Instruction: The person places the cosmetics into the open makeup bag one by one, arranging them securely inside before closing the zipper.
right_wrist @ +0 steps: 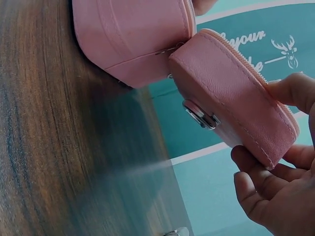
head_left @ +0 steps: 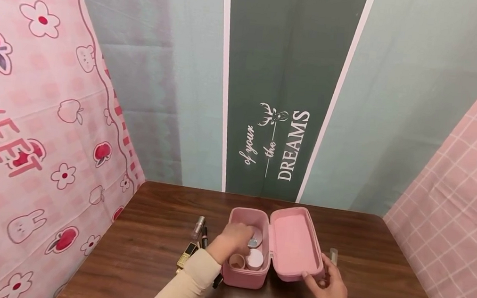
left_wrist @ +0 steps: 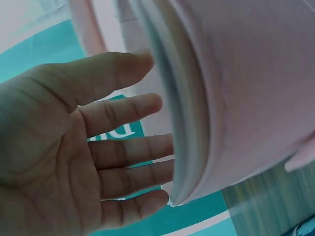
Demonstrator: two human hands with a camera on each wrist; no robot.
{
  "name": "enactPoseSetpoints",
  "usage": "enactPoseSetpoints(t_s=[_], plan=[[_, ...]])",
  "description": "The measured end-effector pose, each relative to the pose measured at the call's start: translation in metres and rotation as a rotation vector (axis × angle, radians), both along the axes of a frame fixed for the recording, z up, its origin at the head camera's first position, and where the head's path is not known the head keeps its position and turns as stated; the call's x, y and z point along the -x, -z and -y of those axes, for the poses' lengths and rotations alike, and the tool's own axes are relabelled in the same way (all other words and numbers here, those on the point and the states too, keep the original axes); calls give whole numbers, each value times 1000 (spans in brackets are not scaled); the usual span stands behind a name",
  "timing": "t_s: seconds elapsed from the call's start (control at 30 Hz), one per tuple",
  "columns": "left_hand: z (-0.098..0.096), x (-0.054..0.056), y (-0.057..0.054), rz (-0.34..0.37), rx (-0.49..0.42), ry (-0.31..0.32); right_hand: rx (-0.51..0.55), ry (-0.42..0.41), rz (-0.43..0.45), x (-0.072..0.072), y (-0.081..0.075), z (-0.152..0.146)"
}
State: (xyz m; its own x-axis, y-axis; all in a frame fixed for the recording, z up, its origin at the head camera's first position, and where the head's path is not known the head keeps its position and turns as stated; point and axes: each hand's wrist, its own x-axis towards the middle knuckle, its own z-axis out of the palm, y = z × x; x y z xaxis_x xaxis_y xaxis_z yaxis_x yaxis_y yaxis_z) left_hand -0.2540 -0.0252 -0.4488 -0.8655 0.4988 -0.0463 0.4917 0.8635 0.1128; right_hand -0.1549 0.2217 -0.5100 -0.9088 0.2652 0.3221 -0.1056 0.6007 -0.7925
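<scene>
A pink zip-up makeup case (head_left: 246, 278) stands on the table with its lid (head_left: 294, 243) swung out to the right. My left hand (head_left: 237, 238) reaches over the case's opening. The left wrist view has that hand (left_wrist: 64, 142) with its fingers extended and their tips at the case's rim; nothing is seen between them. Inside the case are a white-lidded jar (head_left: 255, 259), a small tan round container (head_left: 236, 261) and a silvery item (head_left: 253, 243) just by the left fingers. My right hand (head_left: 330, 289) pinches the lid's outer corner between thumb and fingers, holding it tilted.
Left of the case lie a lipstick tube (head_left: 199, 227), a gold-and-black compact (head_left: 187, 254) and a dark slim tube (head_left: 204, 237). A small clear-and-pale tube (head_left: 333, 255) is beyond my right hand. Printed cloths surround the brown wooden table (head_left: 135, 253) at the back and sides.
</scene>
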Motion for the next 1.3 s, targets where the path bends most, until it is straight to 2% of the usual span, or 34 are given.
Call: enactPoseSetpoints(t_s=[0.1, 0.3, 0.4, 0.5, 0.7, 0.8, 1.1, 1.3], plan=[[6, -5, 2, 0, -64, -6, -12, -1, -4, 0, 1, 1], [17, -14, 5, -7, -136, -46, 1, -8, -27, 1, 3, 0], [22, -19, 8, -35, -173, -45, 5, -6, -26, 1, 3, -1], [26, -25, 11, -81, -196, -40, 4, -6, -21, 1, 3, -2], [30, -35, 15, -225, -177, -47, 4, -7, -10, 1, 4, -2], [33, -38, 16, -250, -173, -67, 8, -9, -9, 1, 3, -1], [48, -37, 15, -217, -237, -99, 14, -6, -21, 0, 3, -2], [65, -34, 14, -253, -263, -97, 21, -10, -14, 0, 4, -2]])
